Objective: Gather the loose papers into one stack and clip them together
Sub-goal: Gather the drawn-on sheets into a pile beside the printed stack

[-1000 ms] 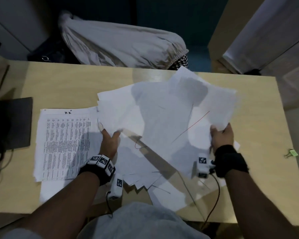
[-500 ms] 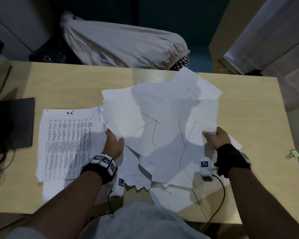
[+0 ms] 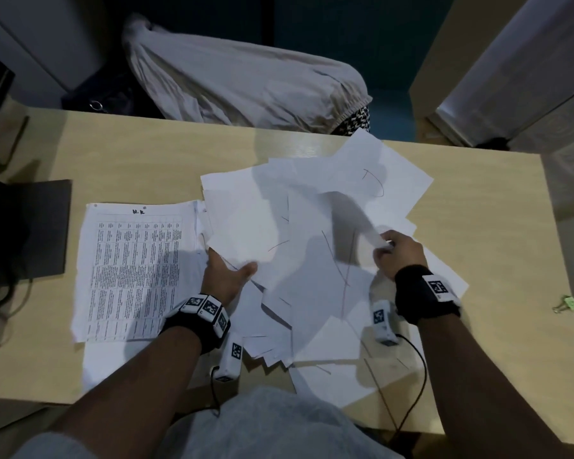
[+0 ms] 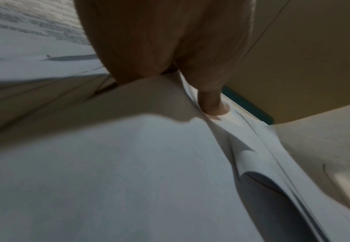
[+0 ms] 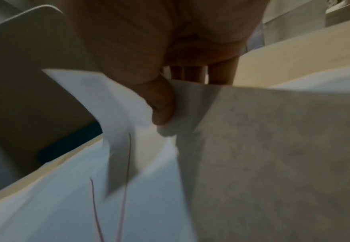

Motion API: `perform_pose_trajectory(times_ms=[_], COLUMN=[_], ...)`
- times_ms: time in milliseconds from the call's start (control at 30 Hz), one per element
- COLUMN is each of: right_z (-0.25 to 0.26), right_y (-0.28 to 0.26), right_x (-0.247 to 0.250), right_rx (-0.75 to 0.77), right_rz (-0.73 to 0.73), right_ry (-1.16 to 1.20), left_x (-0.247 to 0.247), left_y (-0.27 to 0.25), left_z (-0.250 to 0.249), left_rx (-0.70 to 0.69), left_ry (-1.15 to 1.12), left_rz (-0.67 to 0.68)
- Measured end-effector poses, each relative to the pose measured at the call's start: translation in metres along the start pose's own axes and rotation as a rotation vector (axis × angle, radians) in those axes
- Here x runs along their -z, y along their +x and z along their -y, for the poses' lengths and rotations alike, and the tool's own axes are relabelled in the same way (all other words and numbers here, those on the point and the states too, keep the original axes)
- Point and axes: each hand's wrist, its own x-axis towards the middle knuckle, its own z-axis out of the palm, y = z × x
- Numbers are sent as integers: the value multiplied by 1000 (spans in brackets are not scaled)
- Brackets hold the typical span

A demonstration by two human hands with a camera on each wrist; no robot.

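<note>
While both hands work the pile, head view shows one messy heap of loose papers (image 3: 312, 246) on the bench (image 3: 153, 154), too overlapped to count, several with pen strokes. One printed sheet (image 3: 136, 270) lies just left of the heap, partly under it. One binder clip (image 3: 565, 303) sits well right of the heap, near the bench edge. One dark flat object (image 3: 27, 230) lies left of the printed sheet. Left hand (image 3: 224, 279) is at the heap's left edge, thumb on top, fingers tucked under the sheets. Right hand (image 3: 398, 255) is at the heap's right side, curled, pinching a raised sheet corner. Both forearms reach forward from the near bench edge.

Left wrist view: blurry; thumb (image 4: 211, 101) presses onto the paper edges, sheets fanned below it, other fingers hidden under the paper.

Right wrist view: thumb (image 5: 161, 104) clamps a lifted sheet against fingers (image 5: 221, 73) behind it; a sheet with two red pen lines lies below.
</note>
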Motion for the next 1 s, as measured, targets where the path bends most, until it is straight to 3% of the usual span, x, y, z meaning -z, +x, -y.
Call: perform_pose_trajectory(times_ms=[167, 300, 433, 600, 800, 900, 1000], right_z=[-27, -23, 18, 70, 91, 92, 80], right_y=[4, 19, 35, 46, 37, 38, 45], right_x=[28, 43, 29, -13, -48, -44, -25], right_rx=[56, 320, 456, 391, 250, 230, 204], right_rz=[-6, -20, 110, 231, 79, 114, 113], right_ry=[-281, -355, -336, -378, -347, -375, -211], left_x=[5, 2, 1, 0, -1, -1, -1], left_y=[0, 1, 2, 3, 3, 3, 4], left_z=[1, -3, -4, -2, 0, 1, 1], left_rx=[1, 15, 44, 23, 14, 11, 41], left_ry=[54, 120, 161, 139, 115, 96, 83], left_rz=[23, 17, 32, 18, 33, 29, 8])
